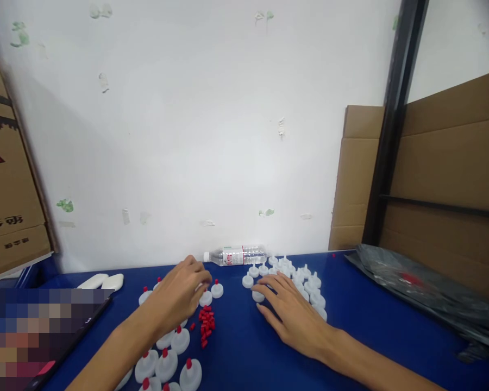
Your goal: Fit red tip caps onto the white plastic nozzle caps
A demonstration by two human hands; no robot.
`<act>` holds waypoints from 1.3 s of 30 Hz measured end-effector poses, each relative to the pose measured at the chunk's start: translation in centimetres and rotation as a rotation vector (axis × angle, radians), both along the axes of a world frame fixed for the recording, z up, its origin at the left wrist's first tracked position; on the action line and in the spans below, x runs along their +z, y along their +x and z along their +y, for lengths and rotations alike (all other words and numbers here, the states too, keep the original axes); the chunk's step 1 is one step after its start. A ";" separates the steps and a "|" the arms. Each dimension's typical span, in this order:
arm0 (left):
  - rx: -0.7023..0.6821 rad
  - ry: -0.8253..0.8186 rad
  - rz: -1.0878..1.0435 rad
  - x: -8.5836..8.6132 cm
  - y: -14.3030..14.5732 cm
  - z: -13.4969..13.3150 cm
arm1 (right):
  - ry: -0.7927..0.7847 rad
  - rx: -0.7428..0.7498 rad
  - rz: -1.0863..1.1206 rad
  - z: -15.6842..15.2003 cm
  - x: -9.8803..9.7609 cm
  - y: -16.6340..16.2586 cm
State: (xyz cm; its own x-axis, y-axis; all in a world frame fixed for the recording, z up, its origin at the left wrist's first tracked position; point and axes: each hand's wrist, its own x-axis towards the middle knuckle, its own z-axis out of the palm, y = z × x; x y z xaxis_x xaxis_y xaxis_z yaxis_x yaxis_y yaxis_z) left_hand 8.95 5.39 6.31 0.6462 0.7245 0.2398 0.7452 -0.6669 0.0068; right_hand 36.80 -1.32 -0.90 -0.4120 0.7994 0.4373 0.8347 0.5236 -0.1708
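Here, the right hand [293, 315] lies flat, grip wide, fingertips [269, 285] touching a plain cap [258, 296] ahead-left, while the left hand [179, 298] curls over red-tipped caps [217, 289], grip state hidden, on the surface [236, 353]

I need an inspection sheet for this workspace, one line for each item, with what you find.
Surface: blue table, set against the wall.
Work items: white caps with red tips at left; plain white caps at right; red plugs heaped between.
Clutter: water bottle lying by the wall; two white oblong pieces; black plastic bag at right.
Hands: left hand curled over the tipped caps, grip unclear; right hand open, fingertips at a plain cap.
Cables: nothing seen.
Surroundings: white wall, cardboard boxes on both sides, black metal post.
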 end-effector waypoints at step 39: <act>-0.096 -0.451 -0.503 -0.8 3.8 -3.3 | -0.090 0.113 0.206 -2.5 0.5 -2.0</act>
State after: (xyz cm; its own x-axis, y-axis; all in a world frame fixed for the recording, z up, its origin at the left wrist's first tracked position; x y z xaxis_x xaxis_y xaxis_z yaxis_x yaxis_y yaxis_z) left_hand 12.76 2.12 5.56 0.6017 0.7689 0.2162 0.5159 -0.5808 0.6297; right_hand 34.85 -3.81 -0.41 -0.4102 0.7932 0.4502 0.7144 0.5862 -0.3820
